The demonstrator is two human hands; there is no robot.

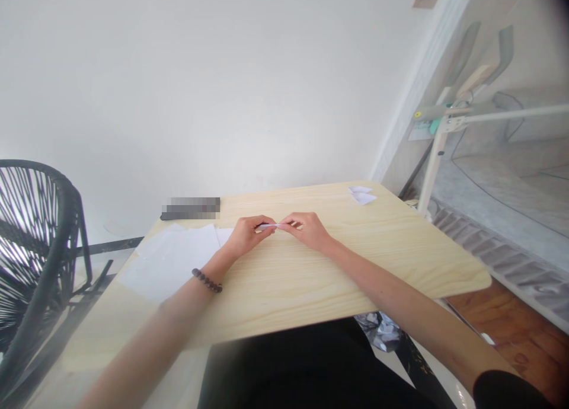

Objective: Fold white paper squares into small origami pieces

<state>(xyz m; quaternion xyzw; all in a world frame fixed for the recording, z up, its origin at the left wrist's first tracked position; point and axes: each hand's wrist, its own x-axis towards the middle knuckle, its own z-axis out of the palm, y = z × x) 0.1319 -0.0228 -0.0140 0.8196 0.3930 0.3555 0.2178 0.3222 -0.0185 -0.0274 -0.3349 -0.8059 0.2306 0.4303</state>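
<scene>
Between my two hands is a small folded strip of white paper [268, 225], seen almost edge-on above the table. My left hand [247, 234], below a wrist with a dark bead bracelet [207, 280], is closed in a pinch on the paper's left part. The fingertips of my right hand [306, 227] pinch its right end. The hands nearly meet, and the fingers hide much of the paper's shape. White paper sheets [173, 261] lie loosely overlapped left of my left hand. Two small folded paper pieces [362, 195] rest at the table's far right.
The light wooden table [284, 302] stands against a white wall [267, 89]. A dark blurred-out object [191, 208] lies at its back left edge. A black woven chair [40, 243] stands at left. White metal exercise equipment [438, 154] is at right. Crumpled silvery material [380, 332] sits below the front edge.
</scene>
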